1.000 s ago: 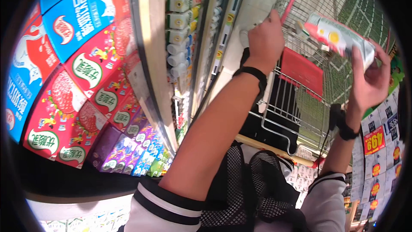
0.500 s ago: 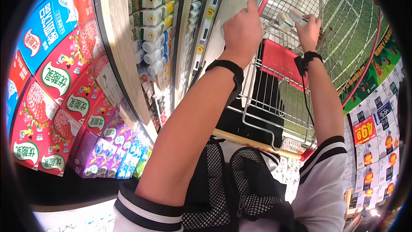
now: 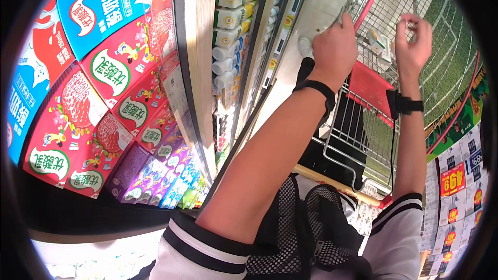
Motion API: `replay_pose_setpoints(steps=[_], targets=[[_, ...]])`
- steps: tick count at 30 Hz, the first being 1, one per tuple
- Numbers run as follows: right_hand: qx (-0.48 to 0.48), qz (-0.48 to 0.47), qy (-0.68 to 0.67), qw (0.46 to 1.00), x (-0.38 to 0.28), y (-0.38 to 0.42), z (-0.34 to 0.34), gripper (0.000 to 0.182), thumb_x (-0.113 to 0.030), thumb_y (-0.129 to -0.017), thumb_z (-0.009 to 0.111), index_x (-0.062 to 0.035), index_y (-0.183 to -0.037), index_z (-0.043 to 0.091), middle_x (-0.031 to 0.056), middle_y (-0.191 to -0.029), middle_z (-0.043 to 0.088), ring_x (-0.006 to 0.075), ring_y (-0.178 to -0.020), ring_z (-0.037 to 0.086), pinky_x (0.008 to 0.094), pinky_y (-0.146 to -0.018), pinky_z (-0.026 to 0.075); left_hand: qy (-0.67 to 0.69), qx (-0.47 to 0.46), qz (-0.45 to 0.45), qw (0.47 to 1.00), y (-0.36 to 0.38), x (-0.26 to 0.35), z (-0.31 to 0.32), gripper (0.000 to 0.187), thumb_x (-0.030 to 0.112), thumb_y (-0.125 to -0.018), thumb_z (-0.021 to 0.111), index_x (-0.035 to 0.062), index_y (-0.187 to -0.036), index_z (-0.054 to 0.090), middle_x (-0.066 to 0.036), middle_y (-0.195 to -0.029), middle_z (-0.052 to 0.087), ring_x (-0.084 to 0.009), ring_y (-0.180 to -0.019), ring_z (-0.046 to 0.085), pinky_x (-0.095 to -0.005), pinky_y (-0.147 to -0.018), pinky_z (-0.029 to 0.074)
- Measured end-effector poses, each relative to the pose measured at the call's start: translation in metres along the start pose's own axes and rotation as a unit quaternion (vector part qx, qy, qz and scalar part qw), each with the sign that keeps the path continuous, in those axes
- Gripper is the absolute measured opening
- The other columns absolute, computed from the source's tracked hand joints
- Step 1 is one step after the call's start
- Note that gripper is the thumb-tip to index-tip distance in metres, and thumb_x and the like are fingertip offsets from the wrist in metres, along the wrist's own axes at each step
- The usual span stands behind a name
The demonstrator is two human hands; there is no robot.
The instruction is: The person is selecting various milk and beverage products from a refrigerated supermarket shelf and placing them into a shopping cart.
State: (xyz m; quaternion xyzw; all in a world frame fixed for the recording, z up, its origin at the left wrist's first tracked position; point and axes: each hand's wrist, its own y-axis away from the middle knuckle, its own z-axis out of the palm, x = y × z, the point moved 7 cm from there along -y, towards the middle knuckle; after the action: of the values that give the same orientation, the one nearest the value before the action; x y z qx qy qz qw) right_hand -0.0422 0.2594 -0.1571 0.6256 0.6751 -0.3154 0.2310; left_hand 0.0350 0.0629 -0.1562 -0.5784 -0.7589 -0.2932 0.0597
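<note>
In the head view, my left hand is closed around the red rim of a wire shopping cart. My right hand hovers over the cart, its thumb and curled fingers apart with nothing visible between them. Just left of it, a small white carton with green and orange print lies tilted in the cart. Part of another pale pack shows beside that carton, partly covered by my right hand. Below both lies the cart's red panel.
Large red and blue milk boxes are stacked at left. Past a shelf edge, several drink cartons and bottles stand in a row. A green patterned surface and a wall of price tags are on the right.
My right hand has let go of a small carton and lifted off it. The view has swung left, so everything sits further right. My left hand keeps its grip on the cart rim.
</note>
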Motion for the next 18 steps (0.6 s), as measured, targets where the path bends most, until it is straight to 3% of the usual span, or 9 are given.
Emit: replay_pose_setpoints(steps=[3, 5, 7, 8, 9, 12, 15, 16, 18], targets=[[0.002, -0.083, -0.119, 0.989, -0.108, -0.03, -0.005, 0.012, -0.002, -0.088, 0.071, -0.0047, -0.099, 0.072, 0.0055, -0.1, 0.073, 0.0166, -0.086, 0.066, 0.0289, -0.082, 0.052, -0.021, -0.041, -0.01, 0.999, -0.001, 0.002, 0.0, 0.02, 0.012, -0.091, 0.062, 0.0034, -0.107, 0.056, -0.016, -0.085, 0.072, -0.039, -0.081, 0.074, -0.0481, -0.069, 0.058], [-0.111, -0.145, -0.201, 0.962, -0.17, -0.038, 0.022, 0.021, 0.002, -0.085, 0.071, -0.0061, -0.104, 0.069, 0.0051, -0.112, 0.072, 0.0208, -0.087, 0.07, 0.0317, -0.078, 0.056, 0.02, -0.015, 0.021, 0.999, 0.004, 0.0, -0.001, 0.025, 0.018, -0.094, 0.06, 0.005, -0.114, 0.056, -0.014, -0.091, 0.073, -0.0376, -0.087, 0.073, -0.0469, -0.073, 0.057], [-0.145, -0.253, -0.237, 0.927, -0.224, -0.044, 0.046, 0.016, -0.005, -0.089, 0.063, -0.0068, -0.104, 0.068, 0.0117, -0.095, 0.065, 0.0312, -0.084, 0.069, 0.0454, -0.066, 0.055, 0.101, 0.039, 0.074, 0.991, 0.01, 0.0, -0.005, 0.036, 0.03, -0.1, 0.057, 0.0082, -0.128, 0.057, -0.011, -0.103, 0.074, -0.0349, -0.098, 0.072, -0.0445, -0.083, 0.057], [-0.243, -0.24, -0.186, 0.921, -0.239, -0.045, 0.066, 0.017, -0.004, -0.089, 0.062, -0.0047, -0.106, 0.068, 0.0135, -0.097, 0.067, 0.0342, -0.086, 0.069, 0.0462, -0.068, 0.055, 0.101, 0.039, 0.076, 0.991, 0.01, 0.001, -0.008, 0.036, 0.03, -0.1, 0.057, 0.0082, -0.128, 0.057, -0.011, -0.103, 0.074, -0.0349, -0.098, 0.072, -0.0445, -0.083, 0.057], [-0.339, -0.224, -0.134, 0.904, -0.249, -0.043, 0.086, 0.019, -0.004, -0.089, 0.062, -0.0026, -0.107, 0.067, 0.0154, -0.098, 0.068, 0.0371, -0.088, 0.069, 0.0471, -0.069, 0.056, 0.1, -0.011, 0.068, 0.993, 0.008, 0.004, -0.006, 0.039, 0.032, -0.102, 0.055, 0.0071, -0.132, 0.054, -0.013, -0.11, 0.071, -0.0345, -0.104, 0.069, -0.0451, -0.088, 0.054], [-0.44, -0.271, -0.043, 0.855, -0.271, -0.031, 0.138, 0.025, -0.003, -0.088, 0.061, 0.0014, -0.112, 0.061, 0.0198, -0.103, 0.067, 0.0397, -0.09, 0.069, 0.0477, -0.072, 0.056, 0.092, -0.159, 0.033, 0.982, 0.01, 0.004, 0.001, 0.05, 0.036, -0.107, 0.048, 0.0036, -0.145, 0.046, -0.02, -0.131, 0.062, -0.0334, -0.122, 0.061, -0.047, -0.102, 0.047], [-0.348, -0.274, -0.017, 0.896, -0.264, -0.01, 0.175, 0.03, 0.004, -0.083, 0.07, -0.0088, -0.11, 0.063, 0.0044, -0.128, 0.067, 0.0268, -0.094, 0.072, 0.0379, -0.074, 0.059, 0.017, -0.17, -0.001, 0.985, 0.003, 0.003, 0.005, 0.066, 0.031, -0.099, 0.06, -0.0102, -0.146, 0.039, -0.025, -0.115, 0.066, -0.0378, -0.106, 0.066, -0.0493, -0.097, 0.049], [-0.349, -0.275, -0.018, 0.896, -0.26, -0.002, 0.186, 0.03, 0.004, -0.083, 0.07, -0.0088, -0.11, 0.063, 0.0044, -0.128, 0.067, 0.0268, -0.094, 0.072, 0.0379, -0.074, 0.059, 0.017, -0.169, -0.002, 0.985, 0.005, -0.001, 0.012, 0.066, 0.031, -0.099, 0.06, -0.0102, -0.146, 0.039, -0.025, -0.115, 0.066, -0.0378, -0.106, 0.066, -0.0493, -0.097, 0.049], [-0.269, -0.259, -0.047, 0.927, -0.253, 0.001, 0.187, 0.035, 0.005, -0.082, 0.068, -0.0108, -0.112, 0.06, 0.0049, -0.139, 0.061, 0.0331, -0.101, 0.071, 0.0443, -0.074, 0.061, -0.009, -0.025, 0.057, 0.998, 0.004, 0.002, 0.003, 0.047, 0.021, -0.082, 0.075, -0.0007, -0.115, 0.049, -0.024, -0.093, 0.069, -0.0414, -0.084, 0.071, -0.0506, -0.075, 0.052]])
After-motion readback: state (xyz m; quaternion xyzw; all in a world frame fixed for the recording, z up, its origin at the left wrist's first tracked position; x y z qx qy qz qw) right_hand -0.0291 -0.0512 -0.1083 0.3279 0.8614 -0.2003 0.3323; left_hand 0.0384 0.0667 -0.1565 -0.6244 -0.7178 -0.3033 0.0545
